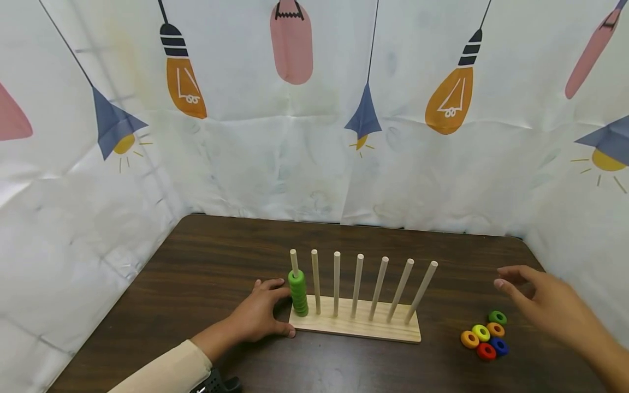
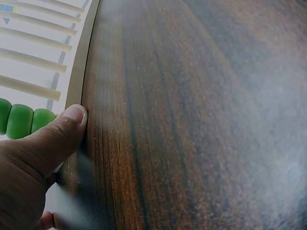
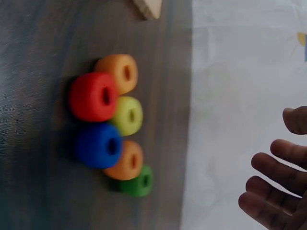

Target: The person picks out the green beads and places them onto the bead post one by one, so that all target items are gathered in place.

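A wooden peg board [image 1: 354, 323] with several upright pegs sits on the table. Its leftmost peg carries a stack of green rings [image 1: 297, 293], while the other pegs are bare. My left hand [image 1: 262, 312] holds the left end of the board; the thumb [image 2: 72, 117] presses its front edge, and the other fingers reach round the end beside the green stack. To the right, my right hand [image 1: 543, 297] hovers with fingers loosely bent and nothing between them. Near it lie loose rings: red [image 3: 94, 97], blue [image 3: 99, 145], yellow [image 3: 128, 116], green [image 3: 139, 182] and two orange [image 3: 122, 72].
The dark wood-grain table [image 1: 221, 245] ends at a white cloth [image 1: 295, 174] printed with hanging lamps, which surrounds its back and sides. On the left wrist, a dark strapped device [image 1: 213, 382] shows at the cuff of a beige sleeve [image 1: 169, 368].
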Motion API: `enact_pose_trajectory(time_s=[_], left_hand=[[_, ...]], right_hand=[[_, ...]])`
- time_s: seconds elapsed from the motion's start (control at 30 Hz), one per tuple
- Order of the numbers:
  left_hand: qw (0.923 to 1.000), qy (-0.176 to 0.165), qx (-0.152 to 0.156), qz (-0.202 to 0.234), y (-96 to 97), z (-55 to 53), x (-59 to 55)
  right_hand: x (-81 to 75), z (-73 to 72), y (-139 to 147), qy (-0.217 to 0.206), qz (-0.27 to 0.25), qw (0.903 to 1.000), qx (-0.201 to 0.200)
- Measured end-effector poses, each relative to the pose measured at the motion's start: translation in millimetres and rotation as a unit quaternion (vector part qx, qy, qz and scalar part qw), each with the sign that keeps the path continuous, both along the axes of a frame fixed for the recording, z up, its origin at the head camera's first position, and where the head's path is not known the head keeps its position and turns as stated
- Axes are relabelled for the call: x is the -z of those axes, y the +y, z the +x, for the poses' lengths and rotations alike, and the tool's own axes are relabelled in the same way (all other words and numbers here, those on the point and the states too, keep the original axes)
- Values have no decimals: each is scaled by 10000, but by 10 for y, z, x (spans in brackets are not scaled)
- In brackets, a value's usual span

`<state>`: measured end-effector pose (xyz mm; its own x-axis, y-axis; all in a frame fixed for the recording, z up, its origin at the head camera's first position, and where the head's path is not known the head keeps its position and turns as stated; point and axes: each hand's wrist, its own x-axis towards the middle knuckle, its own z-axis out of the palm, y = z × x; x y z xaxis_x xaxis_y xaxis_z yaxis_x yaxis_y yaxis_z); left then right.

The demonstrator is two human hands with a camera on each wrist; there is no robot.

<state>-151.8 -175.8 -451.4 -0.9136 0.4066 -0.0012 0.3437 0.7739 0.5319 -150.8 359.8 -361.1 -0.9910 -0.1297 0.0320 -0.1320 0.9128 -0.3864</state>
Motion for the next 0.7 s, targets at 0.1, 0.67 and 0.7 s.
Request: enact_pose_trajectory(time_s=[0.1,0.67,0.7], left_hand=[[10000,9,9,6,2,5,-3],[10000,-42,0,5,-1,3,4],[10000,-54,-3,9,-2,4,4]], right_hand=[[130,-17,56,-173,-9,9998,26],[604,-3,207,-1072,143,9940,-129],[620,0,215,-1068,140,9941,-146]])
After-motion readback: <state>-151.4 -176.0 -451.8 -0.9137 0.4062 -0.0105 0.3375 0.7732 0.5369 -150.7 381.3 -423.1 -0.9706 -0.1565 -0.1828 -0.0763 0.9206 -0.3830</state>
